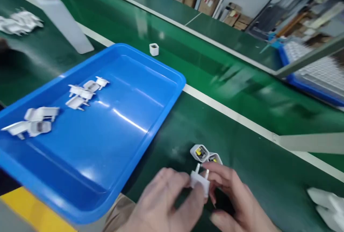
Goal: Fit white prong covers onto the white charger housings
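Observation:
A small white plug piece with two round prongs (201,181) is pinched between the thumb and fingers of my left hand (163,199), prongs pointing away from me. Close on its right is my right hand (236,196), fingers curled toward the piece and thumb apart; the fingertips are at its edge, and whether they press on it is hard to see. Just beyond lie two white plug housings, one housing (199,153) showing yellow and black parts inside, the other housing (215,157) partly behind my right fingers.
A blue tray (150,140) at left holds several white pronged pieces (80,94). One white housing (154,50) sits past its far edge on the green belt (193,60). More white pieces lie at far left (20,22) and, blurred, at right (328,207). A metal post (311,142) stands right.

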The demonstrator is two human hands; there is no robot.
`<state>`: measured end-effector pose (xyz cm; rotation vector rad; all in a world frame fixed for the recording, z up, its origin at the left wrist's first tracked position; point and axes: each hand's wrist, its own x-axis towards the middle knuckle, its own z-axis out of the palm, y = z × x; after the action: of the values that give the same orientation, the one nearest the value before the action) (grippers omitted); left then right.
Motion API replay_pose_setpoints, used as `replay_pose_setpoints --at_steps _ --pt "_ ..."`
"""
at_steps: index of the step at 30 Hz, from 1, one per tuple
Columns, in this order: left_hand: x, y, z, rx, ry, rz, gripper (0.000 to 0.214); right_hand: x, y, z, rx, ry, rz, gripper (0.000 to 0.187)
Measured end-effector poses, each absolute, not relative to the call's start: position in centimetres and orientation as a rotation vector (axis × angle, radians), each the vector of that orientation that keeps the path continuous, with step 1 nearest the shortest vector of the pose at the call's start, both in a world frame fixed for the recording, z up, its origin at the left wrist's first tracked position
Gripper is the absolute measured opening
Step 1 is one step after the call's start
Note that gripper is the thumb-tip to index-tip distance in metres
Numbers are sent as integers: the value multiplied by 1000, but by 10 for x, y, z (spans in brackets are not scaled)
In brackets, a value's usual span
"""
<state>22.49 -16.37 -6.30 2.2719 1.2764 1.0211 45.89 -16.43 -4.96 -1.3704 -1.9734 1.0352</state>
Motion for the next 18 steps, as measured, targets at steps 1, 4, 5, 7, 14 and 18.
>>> replay_pose_setpoints --at_steps 1,4,5,7,14,18 --pt "241 -165 -65 2253 1167 1034 27 452 -160 -45 -1383 -1935 1081 26" --pt "261 -152 -71 2184 1102 1028 40 455 -149 -38 -1344 -1807 1096 14" --pt "262 -144 -74 2175 1140 994 45 460 -146 -38 -1320 -1780 1066 16" --pt "260 -126 -80 2220 1215 903 49 469 -141 -39 -1292 -1750 990 20" --pt "250 -112 -87 2295 1077 675 25 469 -133 -46 -1252 -1775 1020 49" --pt "235 -117 -80 2251 919 531 50 467 -131 -45 -1167 -1777 1167 30"
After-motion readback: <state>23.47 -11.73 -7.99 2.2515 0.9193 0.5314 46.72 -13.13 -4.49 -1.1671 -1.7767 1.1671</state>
